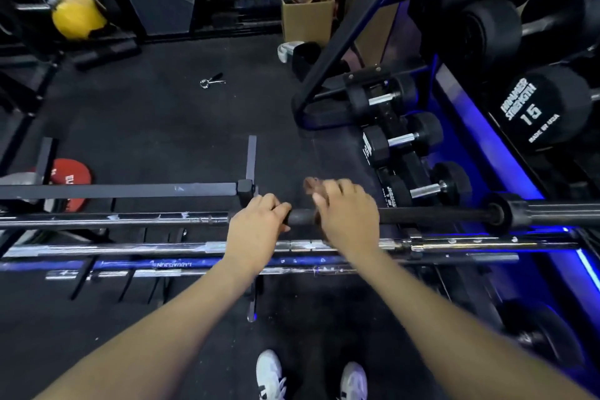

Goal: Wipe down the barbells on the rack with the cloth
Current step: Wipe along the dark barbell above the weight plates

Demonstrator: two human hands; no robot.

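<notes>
Several barbells lie side by side on a low rack in front of me. The farthest one, a black-shafted barbell, has a chrome sleeve to the left. My left hand grips its shaft near the middle. Just to the right, my right hand holds a brown cloth wrapped on the same shaft; the hand is blurred. Only a corner of the cloth shows above the fingers. A chrome barbell lies nearer me, and a blue-marked bar below it.
A dumbbell rack with black dumbbells stands to the right, lit blue. Small dumbbells sit on the floor beside it. A red plate lies at left, a spring collar on the mat, a cardboard box behind. My white shoes show below.
</notes>
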